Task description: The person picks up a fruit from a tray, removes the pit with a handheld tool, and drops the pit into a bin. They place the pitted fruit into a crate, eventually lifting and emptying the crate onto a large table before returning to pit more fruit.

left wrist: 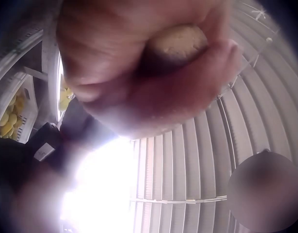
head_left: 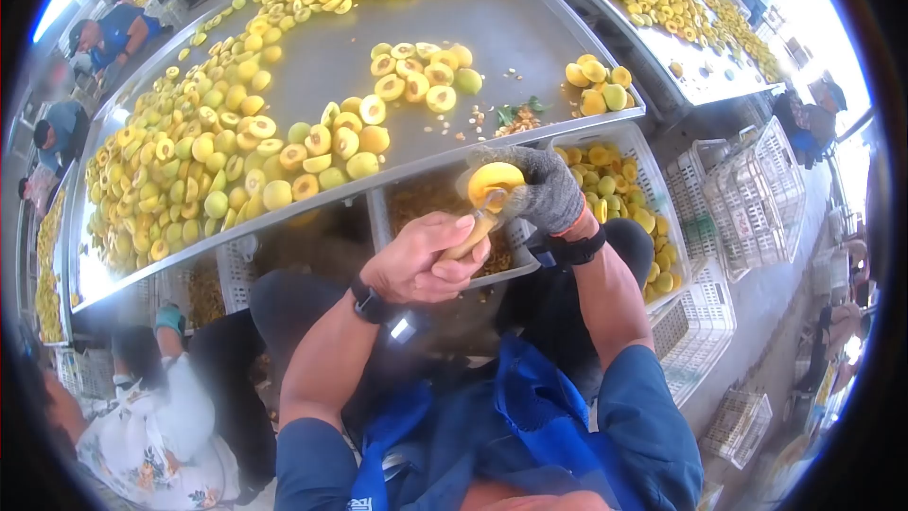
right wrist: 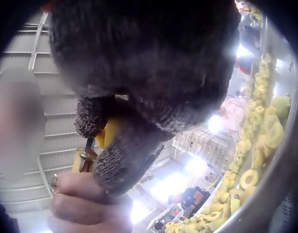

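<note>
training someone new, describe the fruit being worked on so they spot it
Find the metal table, then the gloved right hand by its near edge. In its grip is a yellow fruit: unlike those lying loose, it has a tool against it.

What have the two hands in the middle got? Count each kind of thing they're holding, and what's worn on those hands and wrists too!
Wooden-handled tool, in the left hand: 1
Yellow fruit, in the right hand: 1
Grey glove: 1
Black wrist straps: 2
Total: 5
</note>
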`<control>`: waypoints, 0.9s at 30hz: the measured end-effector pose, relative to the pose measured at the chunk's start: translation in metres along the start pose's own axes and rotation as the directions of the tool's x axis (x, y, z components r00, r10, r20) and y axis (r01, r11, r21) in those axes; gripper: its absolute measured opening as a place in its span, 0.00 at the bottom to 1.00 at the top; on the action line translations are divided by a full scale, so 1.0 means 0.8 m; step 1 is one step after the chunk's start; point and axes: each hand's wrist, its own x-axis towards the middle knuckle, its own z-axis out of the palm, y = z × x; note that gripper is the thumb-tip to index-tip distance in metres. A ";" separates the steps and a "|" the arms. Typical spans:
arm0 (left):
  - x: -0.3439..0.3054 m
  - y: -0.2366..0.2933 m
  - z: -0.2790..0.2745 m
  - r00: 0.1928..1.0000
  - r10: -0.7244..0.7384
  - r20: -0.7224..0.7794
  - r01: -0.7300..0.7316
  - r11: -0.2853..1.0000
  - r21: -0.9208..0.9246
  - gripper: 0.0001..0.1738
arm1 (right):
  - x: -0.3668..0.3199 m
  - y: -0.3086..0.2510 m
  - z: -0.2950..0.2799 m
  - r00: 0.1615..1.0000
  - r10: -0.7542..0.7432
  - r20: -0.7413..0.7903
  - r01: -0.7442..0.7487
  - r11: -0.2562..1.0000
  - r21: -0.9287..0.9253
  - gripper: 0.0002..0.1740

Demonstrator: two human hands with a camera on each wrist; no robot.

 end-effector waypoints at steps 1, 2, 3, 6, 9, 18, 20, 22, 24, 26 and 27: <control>0.000 -0.002 -0.003 0.999 0.006 0.041 -0.005 1.000 -0.017 0.25 | 0.000 0.013 -0.001 1.000 -0.018 0.011 0.017 0.997 0.081 0.25; -0.003 -0.003 -0.007 0.999 0.012 0.048 -0.012 1.000 -0.001 0.24 | 0.001 0.026 -0.003 0.999 -0.037 0.019 0.033 0.986 0.162 0.25; -0.006 -0.001 -0.011 0.998 0.015 0.057 -0.016 1.000 0.018 0.24 | 0.001 0.030 -0.005 0.998 -0.056 0.023 0.049 0.969 0.241 0.26; -0.017 0.014 -0.011 0.984 -0.034 -0.177 0.123 0.847 0.518 0.24 | -0.001 0.029 -0.020 0.992 0.095 -0.086 -0.089 0.994 0.069 0.24; -0.012 0.001 -0.036 0.855 0.272 -0.442 0.453 0.023 0.891 0.20 | -0.006 0.022 -0.032 0.965 0.079 -0.250 -0.144 0.956 -0.257 0.25; -0.005 -0.032 -0.039 0.775 0.420 -0.473 0.610 -0.300 0.733 0.20 | -0.075 0.042 -0.143 0.826 0.025 -0.564 -0.400 0.730 -0.553 0.22; 0.000 -0.035 -0.038 0.806 0.411 -0.427 0.563 -0.306 0.768 0.21 | -0.091 0.021 -0.164 0.824 0.042 -0.565 -0.494 0.539 -0.682 0.24; -0.002 -0.039 -0.040 0.811 0.433 -0.394 0.544 -0.308 0.781 0.22 | -0.100 -0.024 -0.160 0.804 0.026 -0.594 -0.574 0.291 -0.765 0.27; 0.005 -0.044 -0.039 0.802 0.472 -0.366 0.539 -0.309 0.784 0.23 | -0.107 -0.032 -0.153 0.785 -0.048 -0.618 -0.590 0.245 -0.769 0.28; 0.009 -0.049 -0.031 0.806 0.483 -0.343 0.521 -0.301 0.799 0.24 | -0.120 0.005 -0.178 0.778 -0.121 -0.617 -0.521 0.425 -0.740 0.27; 0.010 -0.052 -0.027 0.809 0.484 -0.333 0.510 -0.297 0.807 0.24 | -0.111 0.006 -0.174 0.835 -0.086 -0.544 -0.449 0.466 -0.763 0.25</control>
